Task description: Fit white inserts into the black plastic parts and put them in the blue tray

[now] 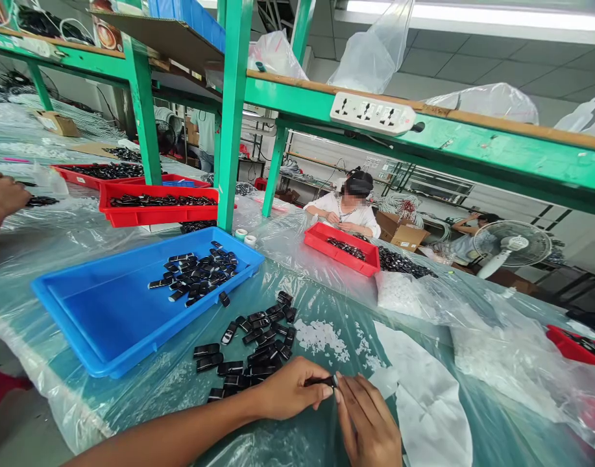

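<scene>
two hands meet at the bottom edge of the view: the left hand (pixel 290 389) and the right hand (pixel 368 421) both pinch one small black part (pixel 326 381) between their fingertips, so each grip is narrow and closed on that piece, held just above the worktop (pixel 326 305). most of the part is hidden by the fingers; its shape is hard to make out.

just beyond the left hand lies a loose pile of black parts (pixel 258 344) on the clear plastic sheet, roughly twenty-five, too overlapped to count exactly. one blue tray (pixel 107 324) sits to the left of the pile, its near corner hanging over the worktop edge; it holds a smaller heap of the same parts at its far end, the rest of its floor bare. a scatter of white bits (pixel 321 337) lies right of the pile. four red trays show fully, and a fifth is cut off at the right edge.

open room lies right of the hands on the crumpled sheet. another person's hand (pixel 2 194) enters at the left edge; a seated person (pixel 348 207) works at the far red tray (pixel 343 250).
</scene>
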`<state>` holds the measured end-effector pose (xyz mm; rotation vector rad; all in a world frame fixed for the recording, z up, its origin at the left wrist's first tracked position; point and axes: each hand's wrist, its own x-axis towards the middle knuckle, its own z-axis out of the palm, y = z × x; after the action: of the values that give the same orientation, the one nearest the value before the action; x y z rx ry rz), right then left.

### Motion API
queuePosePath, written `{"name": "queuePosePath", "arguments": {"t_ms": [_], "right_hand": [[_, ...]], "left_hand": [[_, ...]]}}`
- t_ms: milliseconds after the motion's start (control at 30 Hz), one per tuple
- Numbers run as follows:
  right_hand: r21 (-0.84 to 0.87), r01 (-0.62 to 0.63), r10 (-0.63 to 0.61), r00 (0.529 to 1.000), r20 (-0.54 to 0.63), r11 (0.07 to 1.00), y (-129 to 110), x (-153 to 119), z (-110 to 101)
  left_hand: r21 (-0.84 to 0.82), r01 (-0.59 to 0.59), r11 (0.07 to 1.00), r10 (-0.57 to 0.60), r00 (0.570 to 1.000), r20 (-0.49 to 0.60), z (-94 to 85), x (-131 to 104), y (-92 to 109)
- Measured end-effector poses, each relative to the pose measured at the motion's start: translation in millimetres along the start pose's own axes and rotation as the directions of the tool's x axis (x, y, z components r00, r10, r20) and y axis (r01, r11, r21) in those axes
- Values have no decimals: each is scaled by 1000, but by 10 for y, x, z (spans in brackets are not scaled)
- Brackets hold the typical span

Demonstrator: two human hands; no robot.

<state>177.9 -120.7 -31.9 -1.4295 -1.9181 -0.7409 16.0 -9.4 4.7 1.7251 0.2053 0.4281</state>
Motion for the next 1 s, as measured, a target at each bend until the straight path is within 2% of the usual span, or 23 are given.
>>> {"name": "queuePosePath", "arguments": {"t_ms": [167, 233, 300, 367, 433, 533, 667, 833, 1000], "right_hand": [[44, 22, -23, 1000, 12, 999, 2, -29, 15], [75, -8, 6, 999, 35, 997, -21, -19, 27], [110, -150, 140, 985, 97, 983, -59, 12, 45], [114, -322, 302, 939, 163, 940, -91, 57, 68], [85, -405, 385, 903, 191, 910, -97, 94, 93], [6, -386, 373, 895, 245, 922, -51, 105, 134], [-66, -344, 345, 875, 340, 937, 19, 65, 206], [49, -391, 354, 872, 338, 919, 46, 76, 252], [212, -463, 407, 875, 260, 860, 88, 96, 154]], "left_hand": [[52, 3, 999, -3, 1000, 13, -20, -13, 27], [35, -9, 999, 9, 1000, 15, -27, -1, 24], [-7, -18, 1000, 18, 1000, -20, -37, 27, -1], [-48, -16, 999, 11, 996, -91, -53, 66, -48], [-74, -10, 997, -2, 986, -166, -75, 102, -107], [-89, -5, 996, -18, 969, -246, -107, 133, -179], [-107, -5, 994, -23, 965, -260, -111, 133, -203], [-125, 8, 992, -35, 974, -222, -83, 114, -188], [-189, 21, 982, -52, 986, -160, -53, 102, -184]]}}
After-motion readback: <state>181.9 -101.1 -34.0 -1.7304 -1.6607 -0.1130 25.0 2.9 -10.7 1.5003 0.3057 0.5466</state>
